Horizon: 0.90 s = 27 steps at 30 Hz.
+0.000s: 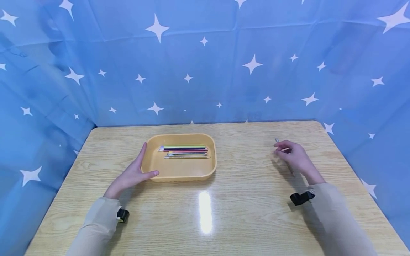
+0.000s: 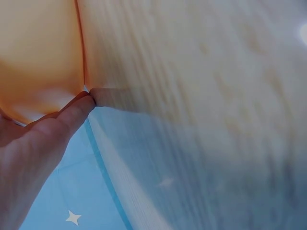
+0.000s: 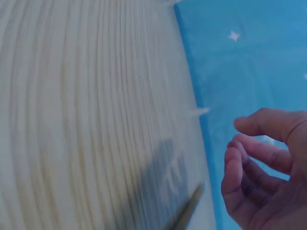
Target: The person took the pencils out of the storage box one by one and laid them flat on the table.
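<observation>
My left hand [image 1: 134,173] holds the left end of a shallow yellow tray [image 1: 179,179], thumb at its near side and fingers along its left side. Several colored pencils [image 1: 187,151] lie side by side in the tray; one thin item among them cannot be told apart. In the left wrist view, the fingers [image 2: 62,127] touch the tray's wall [image 2: 43,52]. Over the right of the table, my right hand [image 1: 294,156] hovers with bent fingers above a single pencil [image 1: 293,173], which it partly covers. In the right wrist view, that pencil [image 3: 188,208] appears apart from the fingers, with nothing between thumb and forefinger.
The wooden table [image 1: 243,199] reaches back to a blue curtain with white stars [image 1: 217,71], which also hangs at both sides. Light glares on the tabletop in front of the tray. A small black device sits on each wrist.
</observation>
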Available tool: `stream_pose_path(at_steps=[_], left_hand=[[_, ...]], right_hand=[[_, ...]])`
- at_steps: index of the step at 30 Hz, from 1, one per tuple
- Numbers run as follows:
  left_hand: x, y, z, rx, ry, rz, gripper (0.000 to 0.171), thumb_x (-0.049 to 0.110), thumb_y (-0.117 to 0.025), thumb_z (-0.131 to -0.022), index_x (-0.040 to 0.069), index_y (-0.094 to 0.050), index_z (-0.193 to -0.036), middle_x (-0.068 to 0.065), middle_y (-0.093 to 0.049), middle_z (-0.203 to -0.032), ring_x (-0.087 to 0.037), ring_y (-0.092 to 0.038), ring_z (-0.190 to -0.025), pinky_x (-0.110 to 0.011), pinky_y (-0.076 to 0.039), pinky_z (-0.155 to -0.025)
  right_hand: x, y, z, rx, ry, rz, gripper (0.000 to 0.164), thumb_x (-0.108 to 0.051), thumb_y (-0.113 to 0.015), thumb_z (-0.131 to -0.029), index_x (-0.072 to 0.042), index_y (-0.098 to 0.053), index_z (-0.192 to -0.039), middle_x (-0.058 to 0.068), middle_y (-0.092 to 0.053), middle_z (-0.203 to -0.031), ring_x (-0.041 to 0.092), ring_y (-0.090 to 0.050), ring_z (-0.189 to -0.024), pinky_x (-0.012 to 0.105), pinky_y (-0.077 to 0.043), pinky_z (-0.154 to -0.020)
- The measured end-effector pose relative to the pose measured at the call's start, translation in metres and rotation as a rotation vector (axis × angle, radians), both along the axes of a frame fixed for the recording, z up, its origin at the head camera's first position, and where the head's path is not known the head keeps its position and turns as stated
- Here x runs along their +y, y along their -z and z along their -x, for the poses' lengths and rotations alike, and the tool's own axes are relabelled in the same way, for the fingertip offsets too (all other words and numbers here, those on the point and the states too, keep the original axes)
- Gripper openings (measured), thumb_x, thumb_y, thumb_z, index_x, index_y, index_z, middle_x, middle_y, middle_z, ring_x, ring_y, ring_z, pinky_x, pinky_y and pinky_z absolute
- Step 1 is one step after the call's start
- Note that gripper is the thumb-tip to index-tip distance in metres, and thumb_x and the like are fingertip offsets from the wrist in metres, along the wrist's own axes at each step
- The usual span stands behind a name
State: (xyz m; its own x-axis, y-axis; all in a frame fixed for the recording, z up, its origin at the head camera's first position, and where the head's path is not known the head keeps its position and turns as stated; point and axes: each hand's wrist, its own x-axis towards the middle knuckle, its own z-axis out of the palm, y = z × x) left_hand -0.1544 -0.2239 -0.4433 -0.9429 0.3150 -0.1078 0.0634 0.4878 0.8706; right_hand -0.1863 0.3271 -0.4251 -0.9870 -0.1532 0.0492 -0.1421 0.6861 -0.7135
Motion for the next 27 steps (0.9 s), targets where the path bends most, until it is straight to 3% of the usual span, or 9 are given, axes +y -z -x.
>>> stream_pose_path(at_steps=[11,27], left_hand=[[-0.001,0.002,0.001,0.014,0.003,0.002,0.111,0.021,-0.074,-0.086,0.016,0.014,-0.153,-0.015,0.01,-0.16,-0.039,-0.001,-0.144,-0.057,-0.011,-0.111],[-0.002,0.002,0.001,0.026,0.011,0.012,0.112,0.025,-0.075,-0.086,0.015,0.014,-0.154,-0.014,0.01,-0.16,-0.038,0.0,-0.144,-0.056,-0.009,-0.112]], right_hand=[[-0.044,0.003,0.005,-0.016,-0.145,0.126,0.027,-0.005,-0.064,-0.092,0.009,-0.062,-0.115,0.019,-0.066,-0.099,0.031,-0.062,-0.086,0.025,-0.05,-0.071],[-0.095,0.004,0.01,-0.06,-0.23,0.161,0.022,-0.005,-0.064,-0.091,0.004,-0.066,-0.111,0.013,-0.067,-0.093,0.026,-0.063,-0.082,0.028,-0.05,-0.069]])
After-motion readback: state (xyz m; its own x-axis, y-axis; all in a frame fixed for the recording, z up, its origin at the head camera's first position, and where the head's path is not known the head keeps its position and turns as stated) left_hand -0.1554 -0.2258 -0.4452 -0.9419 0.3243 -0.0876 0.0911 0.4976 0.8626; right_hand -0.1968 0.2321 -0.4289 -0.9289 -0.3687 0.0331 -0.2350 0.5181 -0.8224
